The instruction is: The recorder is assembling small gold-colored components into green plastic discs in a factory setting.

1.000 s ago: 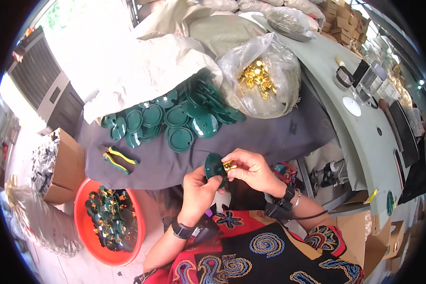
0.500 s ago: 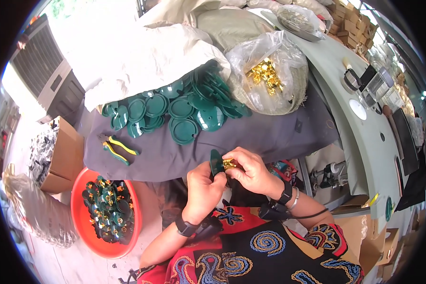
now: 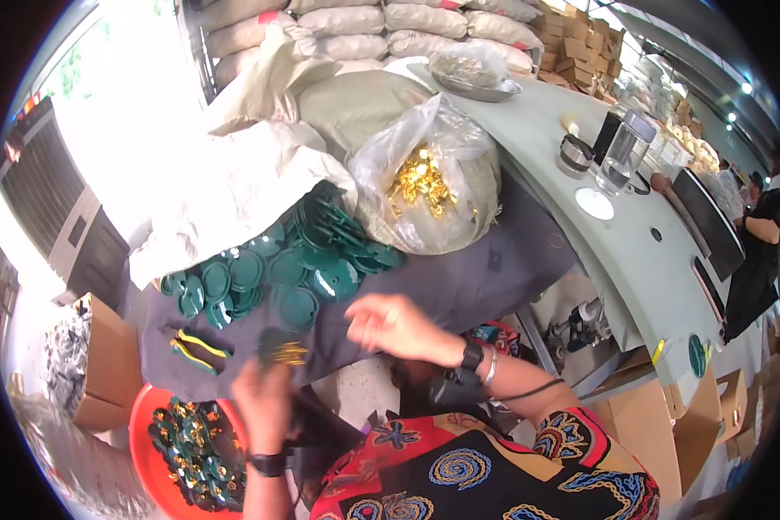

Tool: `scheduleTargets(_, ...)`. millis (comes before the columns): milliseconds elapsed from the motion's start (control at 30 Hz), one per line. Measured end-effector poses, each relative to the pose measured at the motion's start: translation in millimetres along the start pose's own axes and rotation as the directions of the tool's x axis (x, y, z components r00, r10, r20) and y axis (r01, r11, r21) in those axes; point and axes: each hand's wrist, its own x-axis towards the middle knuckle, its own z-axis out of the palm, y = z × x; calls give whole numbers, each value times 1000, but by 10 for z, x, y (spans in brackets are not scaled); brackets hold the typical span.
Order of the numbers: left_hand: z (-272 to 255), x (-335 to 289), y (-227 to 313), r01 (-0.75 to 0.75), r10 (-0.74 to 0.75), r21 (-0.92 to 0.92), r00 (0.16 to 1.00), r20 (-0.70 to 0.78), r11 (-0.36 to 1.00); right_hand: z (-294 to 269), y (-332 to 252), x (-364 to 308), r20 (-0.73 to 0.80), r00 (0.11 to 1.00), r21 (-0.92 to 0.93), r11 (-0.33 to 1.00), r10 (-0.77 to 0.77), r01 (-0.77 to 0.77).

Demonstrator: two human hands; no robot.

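Observation:
My left hand (image 3: 264, 400), smeared by motion, grips a green plastic disc (image 3: 273, 340) near the front edge of the cloth-covered surface. A shiny gold clip (image 3: 289, 354) sits on that disc, its outline blurred. My right hand (image 3: 397, 328) is apart from it, fingers loosely bent and spread, with nothing visible in them. Beyond my hands lies a heap of green discs (image 3: 296, 305), partly under a white sack (image 3: 234, 186). Right of the heap, a clear plastic bag (image 3: 381, 143) holds loose gold clips (image 3: 423, 182).
Yellow-green-handled pliers (image 3: 198, 348) lie left on the dark cloth (image 3: 459, 286). Below them, an orange-red basin (image 3: 147, 442) holds many discs with gold clips. A cardboard box (image 3: 108, 364) stands farther left. The green table (image 3: 546, 130) at right carries a glass jar (image 3: 626, 149).
My left hand has moved left and down with the disc and clip, away from my right hand. My right hand has let go of the clip. The view has shifted too.

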Motion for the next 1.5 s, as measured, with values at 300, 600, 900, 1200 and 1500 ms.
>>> scheduleTargets(300, -2641, -172, -695, 214, -120, 107, 822, -556, 971, -1676, 607, 843, -494, 801, -824, 475, -338, -308)
scheduleTargets(600, -1171, 85, -169, -30, 348, 665, 869, -351, 746, -1849, 951, 1044, -559, 793, -817, 323, -243, -477)
scheduleTargets(900, 327, 615, -148, -536, 469, 786, 804, 365, 308, -1540, 639, 631, -503, 782, -784, 575, -368, -234)
scheduleTargets(1200, 415, 728, -273, -533, 576, 699, 790, 209, 477, -495, 281, -310, -113, 993, 196, 981, 21, 1)
scheduleTargets(1500, 690, -80, 374, 259, -185, -182, 920, 346, 949, 60, 135, -353, -4, 984, 234, 957, -176, 172)
